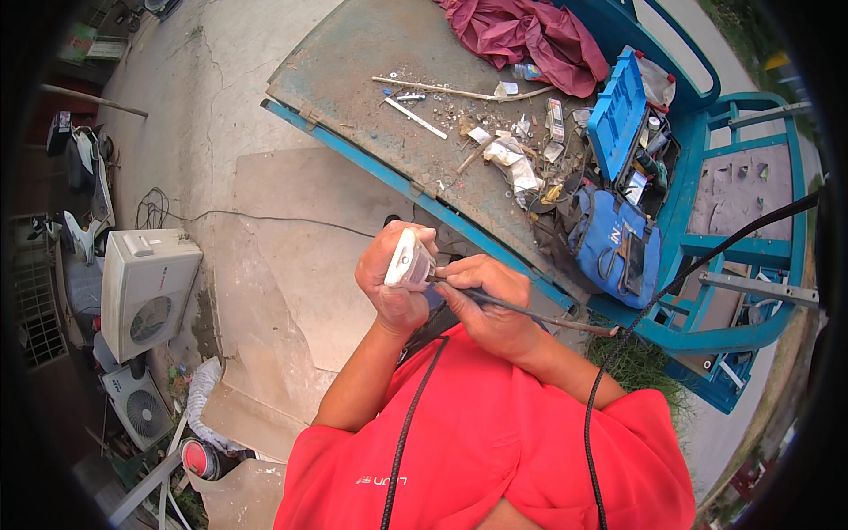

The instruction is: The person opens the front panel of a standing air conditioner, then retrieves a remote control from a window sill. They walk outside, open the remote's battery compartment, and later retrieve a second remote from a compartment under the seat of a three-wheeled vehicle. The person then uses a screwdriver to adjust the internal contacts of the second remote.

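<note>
My left hand (382, 276) is wrapped round a small white plastic piece (405, 258) with a rounded end and a clear, greyish side. Close against it on the right, my right hand (496, 305) pinches a thin dark rod or cable (556, 319). One end of this rod points at the white piece, and the other sticks out past my wrist to a brownish tip. Whether the rod touches the white piece is hidden by my fingers. Both hands are held in front of my red shirt (459, 415).
A blue-edged truck bed (371, 168) carries scraps, a stick (459, 91), maroon cloth (521, 35), a blue tool case (614, 115) and a blue bag (618, 243). On the left stand a white air-conditioner unit (132, 256) and a second fan unit (140, 406). A black cable (274, 217) crosses the ground.
</note>
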Demonstrator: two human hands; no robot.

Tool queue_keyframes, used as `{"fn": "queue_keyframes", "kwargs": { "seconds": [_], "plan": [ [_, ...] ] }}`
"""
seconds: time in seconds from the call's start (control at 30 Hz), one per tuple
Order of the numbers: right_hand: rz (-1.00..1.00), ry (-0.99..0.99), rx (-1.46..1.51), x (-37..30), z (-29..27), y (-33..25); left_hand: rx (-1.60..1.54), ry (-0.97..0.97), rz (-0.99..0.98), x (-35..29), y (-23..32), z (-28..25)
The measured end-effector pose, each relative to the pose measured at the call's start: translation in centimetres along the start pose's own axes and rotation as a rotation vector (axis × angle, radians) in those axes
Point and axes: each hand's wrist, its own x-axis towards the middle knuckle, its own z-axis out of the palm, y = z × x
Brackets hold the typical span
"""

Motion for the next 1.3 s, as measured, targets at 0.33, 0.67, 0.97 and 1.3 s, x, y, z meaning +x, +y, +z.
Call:
{"fn": "queue_keyframes", "kwargs": {
  "seconds": [0.33,0.67,0.97,1.3],
  "plan": [
    [0.126,0.044,0.119,-0.1,0.2,-0.2,-0.096,0.017,-0.130,0.0,0.2,0.0],
    [0.076,0.003,0.034,-0.1,0.3,-0.3,-0.033,0.013,-0.133,-0.1,0.5,0.1],
    [0.160,0.076,0.162,-0.1,0.0,-0.1,-0.113,0.064,-0.218,0.1,0.4,0.2],
    [0.302,-0.056,0.240,0.5,-1.0,0.6,-0.095,-0.013,-0.320,1.1,-0.2,0.5]
  ]
}}
